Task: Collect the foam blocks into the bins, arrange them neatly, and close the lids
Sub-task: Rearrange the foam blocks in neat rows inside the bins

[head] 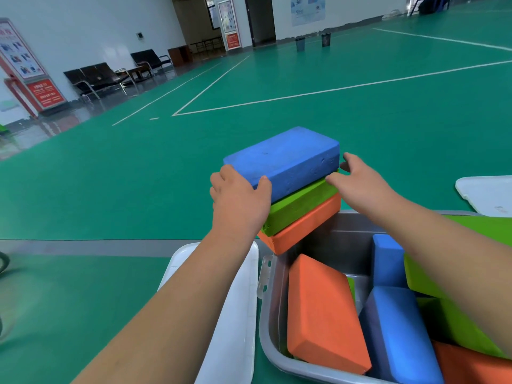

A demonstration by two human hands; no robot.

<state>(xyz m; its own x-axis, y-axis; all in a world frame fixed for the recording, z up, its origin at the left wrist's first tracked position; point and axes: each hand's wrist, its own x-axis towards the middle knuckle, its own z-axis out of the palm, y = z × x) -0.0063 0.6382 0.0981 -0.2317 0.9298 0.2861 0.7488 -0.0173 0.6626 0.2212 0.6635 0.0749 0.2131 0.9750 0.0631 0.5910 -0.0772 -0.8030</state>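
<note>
at the centre of the frame we clamp a stack of foam blocks (pixel 299 206), blue on green on orange, between left hand (pixel 239 202) and right hand (pixel 360 185), fingers wrapped round its ends, above the grey bin (pixel 332 245).

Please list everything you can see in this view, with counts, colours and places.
held stack: 3 foam blocks, blue on green on orange, above the bin's far left corner
bin: 1, grey, bottom right, lid off
blocks in bin: at least 6, orange, blue and green, lying untidily
lids: 2, white, one on the floor left of the bin, one at the right edge
benches: 2, black, along the left wall
waste baskets: 2, dark, by the far wall
floor: green, with white lines
left hand: grips the stack's left end
right hand: grips its right end
</note>
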